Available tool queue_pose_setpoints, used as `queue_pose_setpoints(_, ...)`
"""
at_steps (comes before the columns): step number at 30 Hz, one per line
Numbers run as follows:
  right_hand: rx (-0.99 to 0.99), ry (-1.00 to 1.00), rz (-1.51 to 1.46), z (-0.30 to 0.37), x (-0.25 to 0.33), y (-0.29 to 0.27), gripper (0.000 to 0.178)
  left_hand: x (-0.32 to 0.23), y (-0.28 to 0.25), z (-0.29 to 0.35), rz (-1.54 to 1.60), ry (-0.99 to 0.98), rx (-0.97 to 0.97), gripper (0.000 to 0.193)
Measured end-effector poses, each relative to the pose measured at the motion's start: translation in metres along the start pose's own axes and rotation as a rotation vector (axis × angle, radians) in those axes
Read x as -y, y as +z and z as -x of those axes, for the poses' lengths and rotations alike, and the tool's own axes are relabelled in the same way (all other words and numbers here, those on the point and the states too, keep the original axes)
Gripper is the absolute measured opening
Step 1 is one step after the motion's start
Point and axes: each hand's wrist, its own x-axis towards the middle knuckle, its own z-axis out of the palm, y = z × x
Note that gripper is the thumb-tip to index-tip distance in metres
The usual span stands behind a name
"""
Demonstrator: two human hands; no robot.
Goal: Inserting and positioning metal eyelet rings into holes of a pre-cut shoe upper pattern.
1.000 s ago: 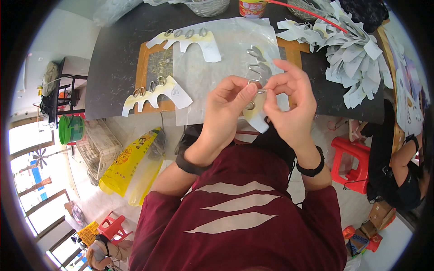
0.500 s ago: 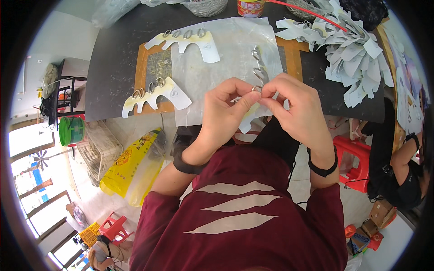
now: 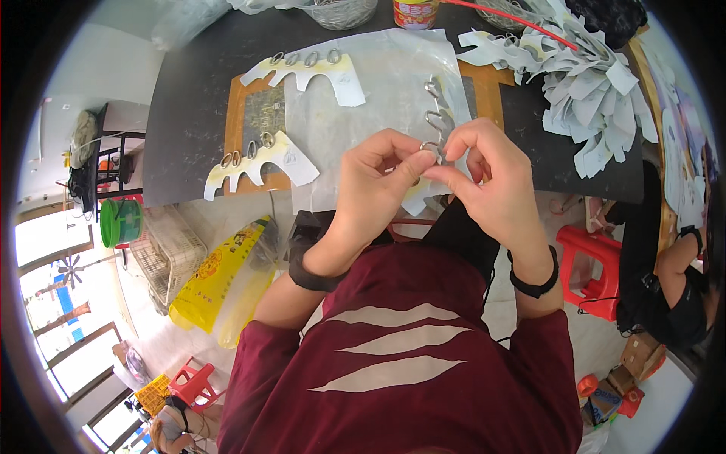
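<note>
Silvery ring [image 3: 429, 143], half hidden, sits pinched by the left hand [image 3: 380, 181] — the right hand's [image 3: 495, 184] grip I cannot tell.

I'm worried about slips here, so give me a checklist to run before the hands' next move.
1. Left hand has a grip on the metal loop: ok.
2. Right hand grips it too: cannot tell; the contact is hidden.
3. Whole loop visible: not ok; partly covered.
4. Two white cutouts at left clear of both hands: ok; each bears four loops.
5. Translucent sheet wholly on the dark table: not ok; its near edge hangs past the front.
6. White pile at right clear of both hands: ok.
</note>
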Motion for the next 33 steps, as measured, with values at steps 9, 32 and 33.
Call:
queue_pose_setpoints(9,-0.008,-0.147,-0.101,0.003,-0.012,-0.001,0.016,0.008,-0.003,-0.004,0.460,-0.253,0.023,0.011)
queue_pose_setpoints(32,-0.116,-0.094,0.050,0.026,-0.003,0.004,0.015,0.007,-0.006,-0.011,0.521,-0.526,0.249,0.015)
queue_pose_setpoints(33,-0.131,-0.139,0.128,0.028,-0.004,0.005,0.015,0.005,-0.005,-0.011,0.467,-0.544,0.233,0.014)
